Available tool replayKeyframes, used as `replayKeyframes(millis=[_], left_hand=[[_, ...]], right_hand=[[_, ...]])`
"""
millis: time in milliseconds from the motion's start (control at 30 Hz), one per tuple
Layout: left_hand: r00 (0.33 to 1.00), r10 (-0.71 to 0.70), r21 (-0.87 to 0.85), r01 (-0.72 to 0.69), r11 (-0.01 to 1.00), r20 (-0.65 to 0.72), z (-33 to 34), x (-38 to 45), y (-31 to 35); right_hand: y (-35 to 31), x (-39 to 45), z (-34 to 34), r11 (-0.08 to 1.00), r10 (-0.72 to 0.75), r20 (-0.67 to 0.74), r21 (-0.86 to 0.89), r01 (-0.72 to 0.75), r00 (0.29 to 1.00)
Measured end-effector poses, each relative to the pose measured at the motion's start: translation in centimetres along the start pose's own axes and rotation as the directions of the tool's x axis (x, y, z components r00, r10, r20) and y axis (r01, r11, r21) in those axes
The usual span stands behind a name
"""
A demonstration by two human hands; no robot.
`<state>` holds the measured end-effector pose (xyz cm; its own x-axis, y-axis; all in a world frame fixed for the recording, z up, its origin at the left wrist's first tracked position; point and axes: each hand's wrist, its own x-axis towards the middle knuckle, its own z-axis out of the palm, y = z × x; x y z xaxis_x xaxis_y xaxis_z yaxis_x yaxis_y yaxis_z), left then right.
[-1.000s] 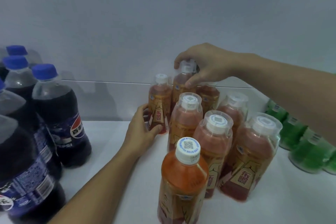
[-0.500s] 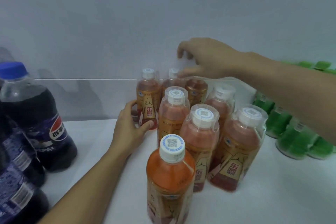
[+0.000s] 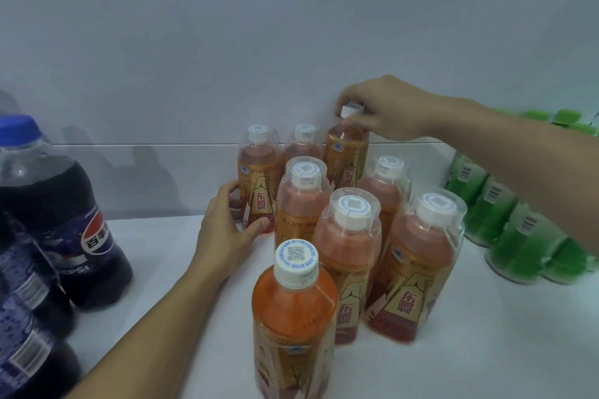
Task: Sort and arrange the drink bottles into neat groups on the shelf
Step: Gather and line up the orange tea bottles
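Bottles already stand in three kinds on the white shelf (image 3: 486, 350): dark colas (image 3: 61, 220) on the left, orange drinks (image 3: 346, 253) in the middle, green bottles (image 3: 518, 230) on the right. So most of the sorting looks done. The orange rows are not yet neat, I think. The front bottle (image 3: 295, 311) stands alone, out of line. The left hand (image 3: 227, 233) wraps its grip round the low part of the back-left bottle (image 3: 257, 185). The right hand (image 3: 385, 110) pinches the cap of the raised bottle (image 3: 346, 155) at the back, near the wall (image 3: 291, 26). That bottle sits higher than the others and needs a spot. The packed orange bottles leave little room to set it down.
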<state>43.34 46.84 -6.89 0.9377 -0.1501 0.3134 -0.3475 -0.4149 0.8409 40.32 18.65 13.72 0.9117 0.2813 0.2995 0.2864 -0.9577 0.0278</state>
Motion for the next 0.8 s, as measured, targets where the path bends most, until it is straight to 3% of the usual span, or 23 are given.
replayKeyframes(millis=[300,567,700,733,800], left_hand=[[0.997,-0.045,-0.002,0.045,0.999,-0.059,0.1,-0.1,0.5],[0.997,-0.072,-0.027,0.071,0.997,-0.011,-0.5,-0.4,1.0],[0.988,-0.153,-0.069,0.152,0.986,0.002,-1.1,-0.8,1.9],[0.984,-0.178,-0.083,0.175,0.981,-0.025,-1.3,-0.9,2.2],[0.973,-0.217,-0.141,0.205,0.968,-0.073,-1.8,-1.1,3.0]], right_hand=[[0.0,0.0,1.8,1.0,-0.01,0.068,0.023,0.009,0.998],[-0.2,-0.7,1.2,0.997,0.045,0.138,0.053,-0.053,0.989],[-2.9,-1.6,-2.1,0.991,-0.027,-0.044,0.131,0.033,0.999],[-4.3,-1.8,-3.1,0.981,-0.062,-0.032,0.182,0.067,0.998],[-7.7,-2.3,-4.5,0.943,-0.161,0.168,0.316,0.102,0.972]])
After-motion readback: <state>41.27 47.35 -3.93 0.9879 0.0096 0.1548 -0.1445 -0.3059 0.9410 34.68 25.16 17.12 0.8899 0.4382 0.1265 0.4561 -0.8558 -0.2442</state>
